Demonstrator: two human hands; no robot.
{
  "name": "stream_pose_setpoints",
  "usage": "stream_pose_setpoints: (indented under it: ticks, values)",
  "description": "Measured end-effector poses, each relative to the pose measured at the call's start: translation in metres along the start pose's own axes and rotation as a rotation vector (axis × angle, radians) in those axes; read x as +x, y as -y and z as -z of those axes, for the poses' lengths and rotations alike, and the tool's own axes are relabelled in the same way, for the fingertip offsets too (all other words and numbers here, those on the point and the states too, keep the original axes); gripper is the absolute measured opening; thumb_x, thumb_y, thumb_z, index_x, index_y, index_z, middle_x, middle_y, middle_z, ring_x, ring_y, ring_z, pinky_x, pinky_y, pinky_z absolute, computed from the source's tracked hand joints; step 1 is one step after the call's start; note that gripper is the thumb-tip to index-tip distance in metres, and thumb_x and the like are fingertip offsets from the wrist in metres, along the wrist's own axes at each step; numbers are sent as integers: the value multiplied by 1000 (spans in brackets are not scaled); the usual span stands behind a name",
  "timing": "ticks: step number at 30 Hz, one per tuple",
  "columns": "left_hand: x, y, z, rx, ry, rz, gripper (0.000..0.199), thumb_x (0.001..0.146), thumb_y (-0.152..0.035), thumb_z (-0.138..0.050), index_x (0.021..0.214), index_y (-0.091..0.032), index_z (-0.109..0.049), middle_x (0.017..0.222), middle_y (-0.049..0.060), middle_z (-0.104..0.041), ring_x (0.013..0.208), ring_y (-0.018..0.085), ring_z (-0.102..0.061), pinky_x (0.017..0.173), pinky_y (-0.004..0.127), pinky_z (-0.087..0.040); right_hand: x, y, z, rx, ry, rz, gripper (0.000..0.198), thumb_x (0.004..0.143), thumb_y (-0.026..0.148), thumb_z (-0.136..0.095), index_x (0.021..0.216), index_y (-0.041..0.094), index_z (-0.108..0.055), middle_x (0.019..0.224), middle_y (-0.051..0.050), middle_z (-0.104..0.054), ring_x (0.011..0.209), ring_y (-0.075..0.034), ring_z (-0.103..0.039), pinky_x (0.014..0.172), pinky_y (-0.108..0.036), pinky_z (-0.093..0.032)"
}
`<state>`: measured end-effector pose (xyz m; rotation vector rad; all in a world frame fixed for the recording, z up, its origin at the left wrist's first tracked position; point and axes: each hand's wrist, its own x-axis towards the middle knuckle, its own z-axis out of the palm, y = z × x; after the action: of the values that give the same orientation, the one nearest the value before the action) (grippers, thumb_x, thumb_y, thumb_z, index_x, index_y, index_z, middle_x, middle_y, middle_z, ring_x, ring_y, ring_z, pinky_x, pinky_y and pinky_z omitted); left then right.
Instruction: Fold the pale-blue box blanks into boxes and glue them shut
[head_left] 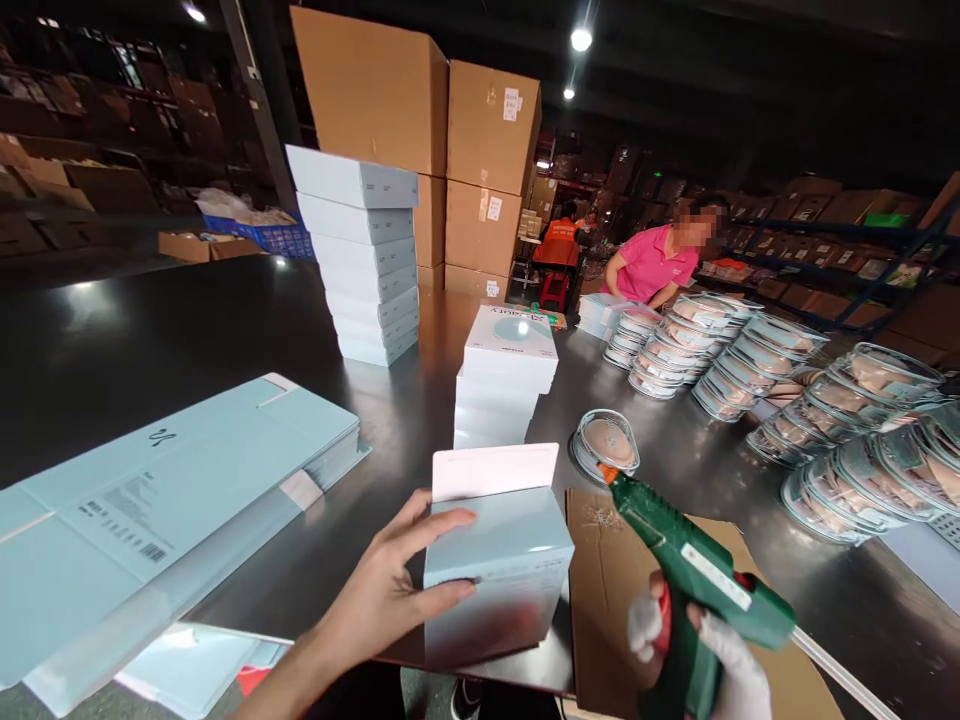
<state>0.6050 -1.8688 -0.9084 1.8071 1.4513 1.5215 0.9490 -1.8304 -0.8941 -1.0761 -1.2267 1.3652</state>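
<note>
My left hand (397, 570) grips the left side of a pale blue box (499, 560) standing at the table's front edge, thumb on its front and fingers over the top. A white flap (495, 472) sticks up from the box's far edge. My right hand (720, 650), its fingers partly covered in white, is closed round the handle of a green glue gun (697, 560). The gun's orange nozzle (608, 473) points up and left, in front of a round clear container (606, 442) holding something beige. Beneath the gun lies a sheet of brown cardboard (600, 580).
Flattened pale blue boxes (225, 480) lie stacked at left. Closed boxes stand in a tall stack (356, 260) and a shorter stack (502, 370). Several piles of clear containers (870, 460) line the right side. A person in pink (652, 262) works across the table, before large cartons (487, 130).
</note>
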Motion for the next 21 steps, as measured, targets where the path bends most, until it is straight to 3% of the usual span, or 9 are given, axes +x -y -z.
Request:
stream_pose_setpoints:
  ticks: [3, 5, 9, 11, 13, 14, 16, 18, 21]
  values:
    - [6, 10, 11, -69, 126, -91, 46, 72, -33, -90, 117, -33, -81, 119, 10, -73, 109, 29, -73, 93, 38, -63, 12, -2, 31, 273, -193, -339, 37, 64, 51, -89, 88, 25, -78, 85, -6, -81, 84, -27, -79, 79, -36, -64]
    - [8, 11, 17, -108, 249, -121, 48, 72, -33, -91, 119, -33, -81, 122, 10, -72, 108, 29, -73, 93, 38, -63, 16, -2, 49, 131, -257, -408, 40, 64, 60, -87, 83, 25, -79, 83, -9, -81, 86, -33, -80, 78, -42, -65]
    - [9, 6, 25, -103, 357, -110, 46, 75, -38, -91, 119, -32, -80, 126, 11, -70, 110, 30, -71, 95, 39, -62, 12, 12, 46, -417, -213, -111, 32, 70, 58, -82, 84, 30, -78, 72, -6, -78, 80, -36, -79, 69, -43, -66]
    - [7, 5, 26, -101, 363, -103, 45, 76, -40, -90, 119, -32, -80, 126, 12, -69, 114, 31, -70, 96, 39, -61, 11, 19, 20, -467, -141, 19, 53, 67, 47, -89, 116, 34, -74, 106, -5, -81, 106, -33, -77, 90, -40, -64]
    - [4, 6, 25, -120, 351, -117, 45, 78, -43, -89, 120, -32, -79, 127, 12, -67, 116, 31, -69, 96, 39, -61, 13, 22, -13, -446, 100, 195, 99, 68, 41, -92, 153, 42, -43, 149, -3, -63, 135, -27, -62, 113, -40, -50]
    - [2, 7, 23, -129, 341, -135, 44, 80, -44, -88, 121, -32, -78, 128, 12, -66, 117, 31, -69, 96, 38, -60, 14, 21, -27, -442, 246, 287, 112, 72, 38, -90, 161, 47, -23, 159, -2, -52, 142, -24, -55, 117, -41, -45]
    - [-3, 11, 16, -146, 307, -180, 42, 84, -47, -84, 122, -33, -76, 133, 13, -62, 123, 32, -67, 98, 39, -59, 15, 13, -48, -451, 456, 408, 111, 84, 32, -82, 162, 52, -4, 162, -3, -49, 144, -20, -53, 115, -40, -46]
    - [-8, 15, 5, -241, 196, -214, 42, 86, -49, -81, 124, -35, -69, 136, 11, -57, 128, 33, -64, 100, 42, -58, 14, 5, -57, -501, 464, 486, 94, 90, 26, -74, 161, 49, -17, 151, -7, -61, 137, -21, -60, 108, -37, -52]
    - [-15, 22, -8, -450, -12, -276, 52, 87, -44, -82, 129, -42, -51, 133, 7, -54, 128, 31, -65, 101, 46, -59, 13, 1, -62, -649, 429, 688, 79, 84, 14, -69, 153, 38, -39, 145, -13, -62, 132, -27, -64, 103, -38, -57]
